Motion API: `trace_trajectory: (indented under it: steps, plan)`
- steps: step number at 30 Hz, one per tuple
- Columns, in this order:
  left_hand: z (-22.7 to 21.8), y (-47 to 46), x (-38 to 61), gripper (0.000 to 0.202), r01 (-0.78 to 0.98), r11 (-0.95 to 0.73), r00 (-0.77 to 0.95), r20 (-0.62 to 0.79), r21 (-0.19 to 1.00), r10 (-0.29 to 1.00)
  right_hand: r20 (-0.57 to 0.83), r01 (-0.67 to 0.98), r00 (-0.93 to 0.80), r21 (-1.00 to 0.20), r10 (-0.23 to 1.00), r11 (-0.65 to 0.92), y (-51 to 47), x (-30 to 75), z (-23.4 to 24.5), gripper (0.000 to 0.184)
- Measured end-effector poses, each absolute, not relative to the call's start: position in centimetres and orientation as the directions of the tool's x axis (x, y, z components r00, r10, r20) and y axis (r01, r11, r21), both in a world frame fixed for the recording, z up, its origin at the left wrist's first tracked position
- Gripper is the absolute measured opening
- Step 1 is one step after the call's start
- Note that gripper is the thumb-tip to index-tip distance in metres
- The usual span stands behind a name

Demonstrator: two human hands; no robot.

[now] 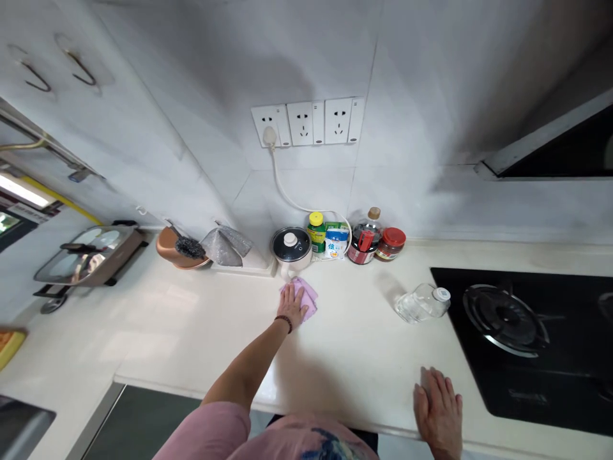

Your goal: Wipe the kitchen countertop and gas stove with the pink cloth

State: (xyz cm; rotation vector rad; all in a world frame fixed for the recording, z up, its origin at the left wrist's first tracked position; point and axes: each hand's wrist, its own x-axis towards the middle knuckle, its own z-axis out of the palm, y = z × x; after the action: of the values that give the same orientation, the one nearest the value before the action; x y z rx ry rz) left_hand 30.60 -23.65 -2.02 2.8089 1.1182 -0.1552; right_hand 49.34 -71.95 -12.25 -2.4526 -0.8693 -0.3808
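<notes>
Landmark: I take the small electric pot (291, 246) with the glass lid, at the wall, as the reference for every position below.
Left hand: my view shows the left hand (292, 305) just in front of the pot, arm stretched out, palm down.
Left fingers: spread flat and released, grasping nothing; they press on the pink cloth (309, 298).
Pink cloth: on the tabletop (354, 348), just in front of the pot, partly under the left palm, its free part sticking out on the palm's right. I judge that the flat palm is there to pin it to the surface.
Right hand: the right hand (438, 404) lies well apart from the pot, to the front right, at the near edge of the tabletop.
Right fingers: extended, flat, released, holding nothing. I judge it a brace for the long left reach.
Glass jar: a clear glass jar (421, 303) with a white cap lies on its side to the pot's right, between the pot and the gas hob (520, 329).
Condiment row: yellow-capped bottle (316, 231), small carton (336, 241), dark sauce bottle (364, 241) and red-lidded jar (391, 243) stand against the wall on the pot's right, upright and close together.
Power cord: a white cord (286, 191) runs from the wall sockets (306, 122) above down behind that row.
Left of pot: a crumpled silver bag (225, 245), then a copper bowl (167, 246) with a brush (189, 246) laid in it.
</notes>
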Motion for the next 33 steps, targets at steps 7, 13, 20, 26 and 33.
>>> trace_trajectory:
  steps: [7, 13, 20, 26, 33]
  plan:
    - [-1.3, -19.4, 27.8, 0.073, 0.784, -0.619, 0.62, -0.082, 0.036, 0.78, 0.41, 0.645, 0.758, -0.359, 0.507, -0.674, -71.8, 49.0, -12.1, 0.061]
    - [-1.8, -19.7, 28.5, 0.072, 0.82, -0.569, 0.571, -0.031, 0.056, 0.82, 0.407, 0.644, 0.758, -0.346, 0.509, -0.682, -71.6, 48.8, -11.8, 0.06]
    - [-5.1, -27.1, 30.9, 0.073, 0.768, -0.64, 0.64, 0.0, 0.039, 0.768, 0.414, 0.634, 0.764, -0.341, 0.495, -0.694, -71.4, 48.7, -12.3, 0.059]
    - [-3.7, -30.0, 38.0, 0.077, 0.632, -0.774, 0.771, -0.124, 0.029, 0.625, 0.405, 0.639, 0.764, -0.366, 0.502, -0.677, -71.3, 48.5, -12.1, 0.06]
    - [-0.9, -28.7, 48.0, 0.079, 0.568, -0.82, 0.811, -0.206, 0.061, 0.547, 0.383, 0.632, 0.772, -0.381, 0.508, -0.674, -71.2, 48.2, -11.3, 0.06]
